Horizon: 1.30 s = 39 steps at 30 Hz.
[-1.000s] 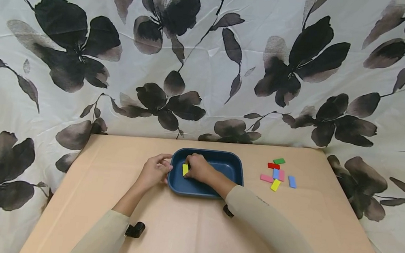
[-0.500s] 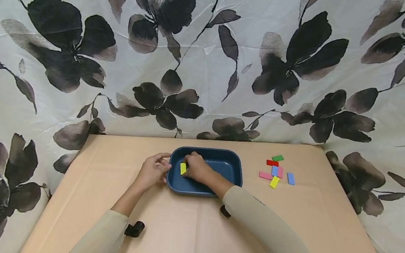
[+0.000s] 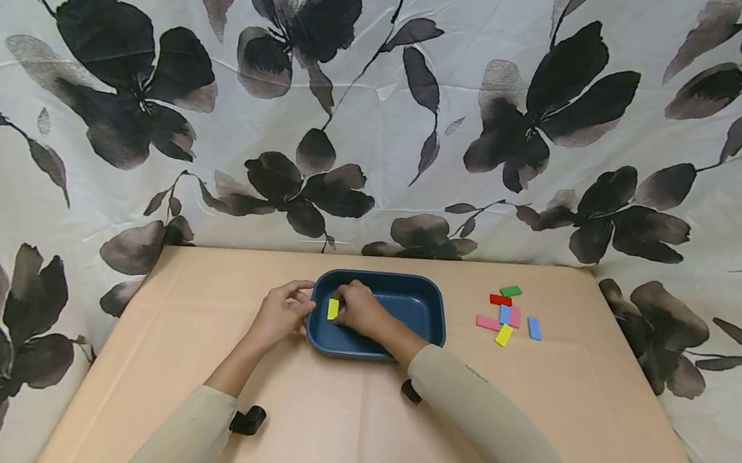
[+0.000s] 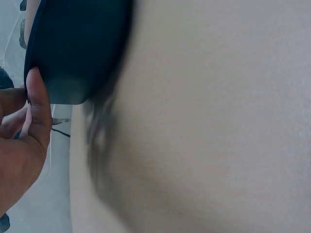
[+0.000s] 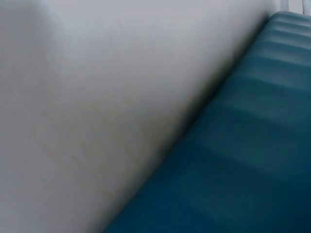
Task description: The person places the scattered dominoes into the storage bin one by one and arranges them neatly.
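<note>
A dark blue tray point(image 3: 428, 295) sits mid-table. My left hand point(image 3: 282, 315) grips its left rim, thumb on the edge; the left wrist view shows that thumb point(image 4: 39, 104) against the tray's corner point(image 4: 73, 48). Inside the tray, at its left end, my right hand point(image 3: 360, 309) pinches a small yellow block point(image 3: 333, 309) with its fingertips. The right wrist view shows only the tray's ribbed blue wall point(image 5: 243, 145) against the pale table point(image 5: 97, 97), blurred.
Several loose blocks lie right of the tray: green point(image 3: 511, 290), red point(image 3: 500, 300), pink point(image 3: 488, 322), yellow point(image 3: 504, 335), blue point(image 3: 534, 328). A flowered cloth point(image 3: 382, 113) hangs behind and drapes past the table's sides.
The yellow block and my right hand have crept slightly left inside the tray. The left hand stays on the rim.
</note>
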Motion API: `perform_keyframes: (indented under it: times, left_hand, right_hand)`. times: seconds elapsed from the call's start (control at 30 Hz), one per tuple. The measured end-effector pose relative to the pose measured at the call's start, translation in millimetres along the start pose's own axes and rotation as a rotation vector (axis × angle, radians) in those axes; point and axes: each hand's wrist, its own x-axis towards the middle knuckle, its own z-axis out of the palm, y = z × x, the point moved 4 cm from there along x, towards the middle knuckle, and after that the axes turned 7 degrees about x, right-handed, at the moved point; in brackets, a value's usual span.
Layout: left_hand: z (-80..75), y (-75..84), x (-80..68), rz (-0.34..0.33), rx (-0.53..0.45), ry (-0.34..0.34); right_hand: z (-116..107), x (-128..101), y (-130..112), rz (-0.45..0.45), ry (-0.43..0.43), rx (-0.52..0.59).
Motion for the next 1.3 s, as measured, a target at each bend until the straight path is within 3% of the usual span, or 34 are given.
perform_keyframes:
  times: [0.9,1.3]
  left_hand:
    - [-1.8,-3.0,-13.7,0.009,0.004,-0.015]
    - [-3.2,-0.4,-19.6,0.017,-0.010,-0.024]
  right_hand:
    - [10.9,-14.6,-4.7,0.014,0.041,0.010]
    - [-19.3,-34.6,-11.7,-0.008,0.058,0.137]
